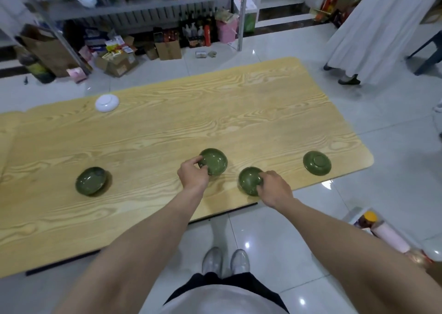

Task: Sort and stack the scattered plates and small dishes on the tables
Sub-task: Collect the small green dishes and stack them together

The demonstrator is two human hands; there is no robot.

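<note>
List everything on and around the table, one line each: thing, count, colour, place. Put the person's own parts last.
Small round green dishes: four, dark green, along the near side of the table; one far left, one in the left hand, one in the right hand, one upside down near the right end.
Small round white dish: one, white, upside down at the far left edge.
Light wooden table: one, pale wood grain, centre of view.
Metal shelving rack: one, grey, behind the table, with boxes and bottles.
Left hand: fingers gripping the middle dish's rim.
Right hand: fingers gripping its dish's rim.
</note>
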